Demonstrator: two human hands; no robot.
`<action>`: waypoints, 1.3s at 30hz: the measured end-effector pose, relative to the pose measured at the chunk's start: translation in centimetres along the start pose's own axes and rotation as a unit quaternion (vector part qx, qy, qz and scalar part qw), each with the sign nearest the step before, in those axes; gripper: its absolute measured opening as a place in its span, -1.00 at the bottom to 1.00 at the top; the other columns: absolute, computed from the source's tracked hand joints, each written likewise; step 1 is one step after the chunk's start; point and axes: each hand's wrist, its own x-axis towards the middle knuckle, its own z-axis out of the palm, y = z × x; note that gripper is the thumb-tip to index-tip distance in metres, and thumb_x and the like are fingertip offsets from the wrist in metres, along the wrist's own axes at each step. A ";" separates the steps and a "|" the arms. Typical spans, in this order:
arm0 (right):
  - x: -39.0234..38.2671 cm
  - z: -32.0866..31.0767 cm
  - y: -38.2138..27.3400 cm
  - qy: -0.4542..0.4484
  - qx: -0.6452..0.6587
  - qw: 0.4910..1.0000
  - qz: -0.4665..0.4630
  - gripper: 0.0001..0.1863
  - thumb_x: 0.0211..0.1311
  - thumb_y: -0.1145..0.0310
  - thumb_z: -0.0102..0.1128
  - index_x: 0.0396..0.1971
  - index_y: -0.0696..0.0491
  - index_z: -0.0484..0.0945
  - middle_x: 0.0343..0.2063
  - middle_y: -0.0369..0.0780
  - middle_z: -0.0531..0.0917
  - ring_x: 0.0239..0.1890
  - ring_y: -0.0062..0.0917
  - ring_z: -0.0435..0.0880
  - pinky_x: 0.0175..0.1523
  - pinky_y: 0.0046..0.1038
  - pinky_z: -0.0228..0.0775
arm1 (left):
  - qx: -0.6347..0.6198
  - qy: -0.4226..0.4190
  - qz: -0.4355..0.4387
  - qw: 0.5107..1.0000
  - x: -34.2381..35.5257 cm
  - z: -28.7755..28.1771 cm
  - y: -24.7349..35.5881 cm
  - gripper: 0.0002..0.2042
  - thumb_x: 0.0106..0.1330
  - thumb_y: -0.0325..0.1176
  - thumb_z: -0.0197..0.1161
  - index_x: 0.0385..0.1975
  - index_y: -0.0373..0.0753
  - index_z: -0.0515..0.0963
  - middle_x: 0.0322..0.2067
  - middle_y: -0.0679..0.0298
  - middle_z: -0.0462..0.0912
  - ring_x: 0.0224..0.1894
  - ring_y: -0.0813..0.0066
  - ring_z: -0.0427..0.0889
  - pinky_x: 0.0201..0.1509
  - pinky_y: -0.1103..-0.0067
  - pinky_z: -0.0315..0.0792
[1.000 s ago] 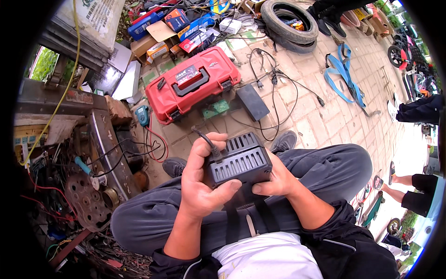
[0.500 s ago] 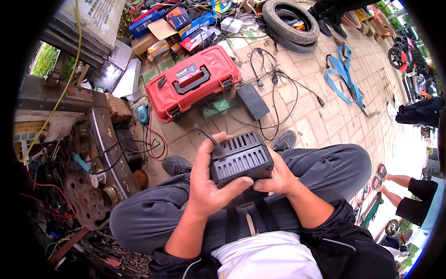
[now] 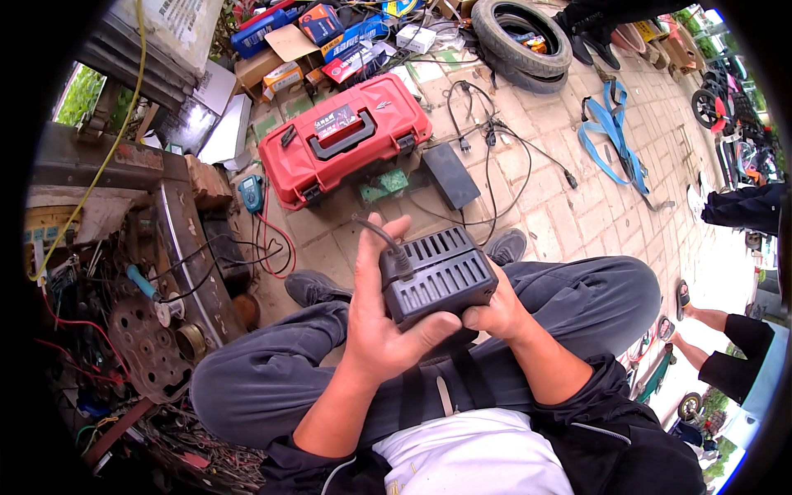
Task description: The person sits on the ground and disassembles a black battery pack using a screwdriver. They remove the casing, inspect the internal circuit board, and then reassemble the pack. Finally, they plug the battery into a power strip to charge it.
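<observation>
Since a second ago the dark slotted box (image 3: 440, 278) has risen a little in the person's grip and tipped further away, while everything on the paving lies as it did. At far left a pale printed sign panel (image 3: 169, 29) leans at the top edge, with flat white sheets (image 3: 223, 124) below it and a rusty bench strewn with wires (image 3: 140, 305) lower down. Next comes a small teal meter (image 3: 251, 194) with red and black leads, then the red tool case (image 3: 342, 140) with its black handle and dark rectangular label (print too small to make out). Above the case lie cardboard cartons and blue and red packages (image 3: 330, 37). The left hand (image 3: 375, 318) wraps the box's near left end, thumb along its front edge and fingers up beside its black cable (image 3: 388, 243); the right hand (image 3: 495, 312) clasps the right end from below. The box is held over the person's lap, between both hands. Further right lie a flat black slab (image 3: 450, 175), a tyre (image 3: 524, 37) and a blue strap (image 3: 615, 132).
</observation>
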 end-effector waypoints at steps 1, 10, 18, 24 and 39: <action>0.0 -0.1 0.2 0.000 -0.001 1.000 0.003 -0.02 -0.15 0.00 0.50 0.20 0.21 0.20 0.03 -0.19 0.48 0.07 -0.53 0.46 0.17 -0.45 0.28 | -0.020 0.004 0.002 1.000 -0.1 0.3 0.1 0.11 -0.04 -0.10 0.54 0.37 -0.40 -0.15 0.14 -0.06 0.33 0.06 0.23 0.49 0.14 0.42 0.36; -0.2 1.2 -0.5 0.043 -0.022 0.998 0.027 0.00 -0.17 -0.33 0.36 0.07 0.24 0.39 -0.08 -0.16 0.59 -0.01 -0.49 0.55 0.12 -0.42 0.36 | 0.098 0.014 -0.030 0.995 -1.1 1.1 0.2 -0.14 0.08 -0.17 0.46 0.25 -0.45 0.06 -0.05 0.06 0.48 -0.03 0.33 0.57 0.07 0.51 0.43; -0.2 1.2 -0.6 0.065 -0.055 0.996 -0.001 0.04 -0.16 -0.27 0.39 0.11 0.28 0.24 0.01 -0.09 0.49 0.05 -0.47 0.51 0.15 -0.41 0.35 | 0.102 0.004 -0.014 0.995 -1.6 0.7 0.7 -0.12 0.00 -0.20 0.52 0.22 -0.46 0.11 -0.04 0.04 0.48 0.02 0.32 0.54 0.11 0.49 0.40; -0.1 0.2 0.0 0.055 -0.051 0.996 -0.043 -0.04 -0.15 -0.17 0.44 0.07 0.26 0.27 -0.10 -0.19 0.50 -0.05 -0.58 0.50 0.07 -0.51 0.34 | -0.293 0.000 -0.114 0.949 1.0 -0.9 1.3 -0.60 0.35 -0.22 0.18 0.00 -0.45 0.45 -0.02 0.05 0.54 0.03 0.36 0.50 0.06 0.55 0.38; -0.3 0.1 -0.2 0.088 -0.026 0.993 -0.069 -0.07 -0.10 -0.12 0.43 0.10 0.25 0.24 -0.10 -0.21 0.50 -0.04 -0.60 0.47 0.11 -0.53 0.29 | -0.227 -0.007 -0.085 0.970 -0.2 0.7 0.6 -0.11 -0.09 -0.24 0.57 0.24 -0.41 0.21 0.05 0.02 0.46 0.18 0.30 0.39 0.27 0.45 0.21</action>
